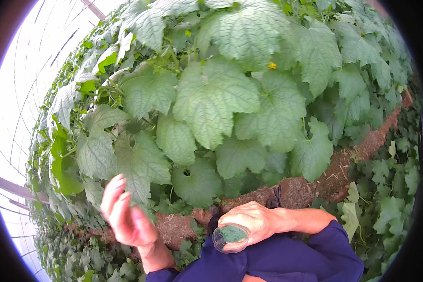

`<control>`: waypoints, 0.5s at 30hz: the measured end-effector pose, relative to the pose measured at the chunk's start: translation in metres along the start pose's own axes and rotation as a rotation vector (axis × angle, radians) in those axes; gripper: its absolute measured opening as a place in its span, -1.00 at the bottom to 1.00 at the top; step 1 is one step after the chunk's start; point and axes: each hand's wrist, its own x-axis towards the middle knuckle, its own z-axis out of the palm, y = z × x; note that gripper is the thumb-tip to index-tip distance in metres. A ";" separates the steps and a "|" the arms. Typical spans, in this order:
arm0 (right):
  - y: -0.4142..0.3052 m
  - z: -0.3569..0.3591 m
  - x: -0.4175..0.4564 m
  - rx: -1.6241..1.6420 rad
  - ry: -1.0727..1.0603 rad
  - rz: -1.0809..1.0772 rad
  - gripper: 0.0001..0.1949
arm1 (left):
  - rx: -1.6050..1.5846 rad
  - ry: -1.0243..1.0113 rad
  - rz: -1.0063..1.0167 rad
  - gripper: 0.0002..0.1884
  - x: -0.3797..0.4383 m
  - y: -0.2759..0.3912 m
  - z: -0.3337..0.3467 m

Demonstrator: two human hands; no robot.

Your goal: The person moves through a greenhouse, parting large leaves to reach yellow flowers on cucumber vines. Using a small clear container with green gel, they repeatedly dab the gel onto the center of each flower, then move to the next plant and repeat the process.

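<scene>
My right hand (250,218) is wrapped around a clear plastic cup (218,243) in front of my body. Green shows inside the cup; whether it is contents or leaves seen through it, I cannot tell. My left hand (130,218) is raised on the left, fingers loosely bent, thumb apart, with nothing visible in it. Just above its fingertips hang broad leaves (137,162) of a dense vine that looks like cucumber. A small yellow flower (272,65) shows among the upper leaves.
A bare soil path (296,192) strewn with dry bits runs beneath me. More low foliage (384,211) grows at the right, and another leafy patch (102,259) at the lower left. Pale greenhouse sheeting (24,95) with thin lines curves along the left, crossed by a bar (16,190).
</scene>
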 end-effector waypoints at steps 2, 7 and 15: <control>-0.010 -0.026 -0.017 0.041 -0.052 0.011 -0.36 | -0.076 -0.357 0.114 -0.47 0.038 0.036 0.057; -0.033 -0.082 -0.045 0.049 0.017 -0.052 -0.38 | 0.336 -0.482 0.126 -0.27 0.106 0.057 0.174; -0.053 -0.136 -0.075 -0.043 0.098 -0.024 -0.36 | 0.768 -0.808 -0.035 -0.60 0.056 0.054 0.156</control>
